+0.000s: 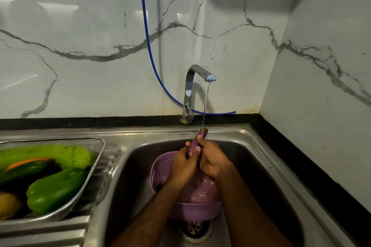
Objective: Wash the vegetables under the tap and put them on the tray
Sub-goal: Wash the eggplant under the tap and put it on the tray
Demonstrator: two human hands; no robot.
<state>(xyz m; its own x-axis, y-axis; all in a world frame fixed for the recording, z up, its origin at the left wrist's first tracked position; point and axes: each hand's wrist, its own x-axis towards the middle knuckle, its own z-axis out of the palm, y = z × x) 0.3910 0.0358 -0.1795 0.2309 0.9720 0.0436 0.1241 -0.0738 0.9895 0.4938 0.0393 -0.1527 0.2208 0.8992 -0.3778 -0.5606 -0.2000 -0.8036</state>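
A slim purple vegetable (195, 142) stands almost upright under the thin stream from the chrome tap (192, 88). My left hand (185, 164) grips its lower part and my right hand (212, 158) grips it from the right side. Both hands are over a purple plastic colander (160, 168) in the steel sink (261, 166). On the draining board at the left sits a wire-mesh tray (98, 146) holding a large light-green gourd (60, 154), a green pepper (54, 188), a dark green vegetable with an orange one behind it, and something yellow at the edge.
A blue hose (149, 46) hangs down the marble wall and runs behind the tap. The sink drain (193, 226) lies below the colander. A black counter strip (301, 166) borders the sink on the right, against the side wall.
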